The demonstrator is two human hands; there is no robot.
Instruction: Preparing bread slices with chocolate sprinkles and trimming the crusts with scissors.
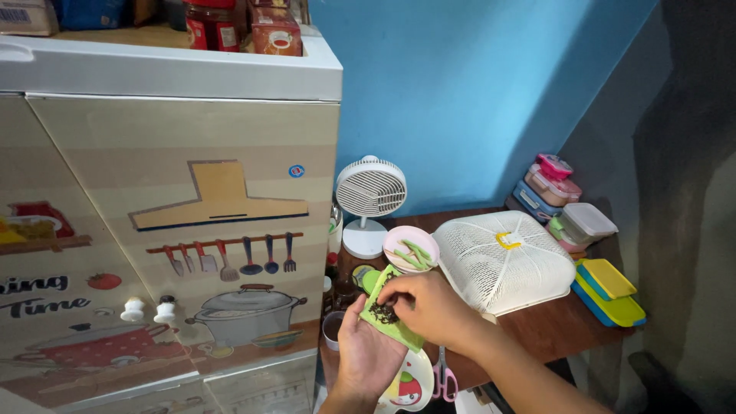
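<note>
A small green packet (392, 313) is held in front of the body, low in the head view, over the near edge of a brown table (552, 330). It is cradled in the upturned palm of the left hand (369, 354), whose fingers are curled loosely under it. Its long axis runs diagonally, from lower right up toward the pink bowl (412, 247) of green vegetable pieces. The right hand (429, 305) is laid over it from the right, fingertips pressed together in a pinch at a dark patch on the packet's face. Both hands are touching it; the right is uppermost. Whether the patch is print or loose contents cannot be made out, and the packet's right edge is hidden under the right hand.
</note>
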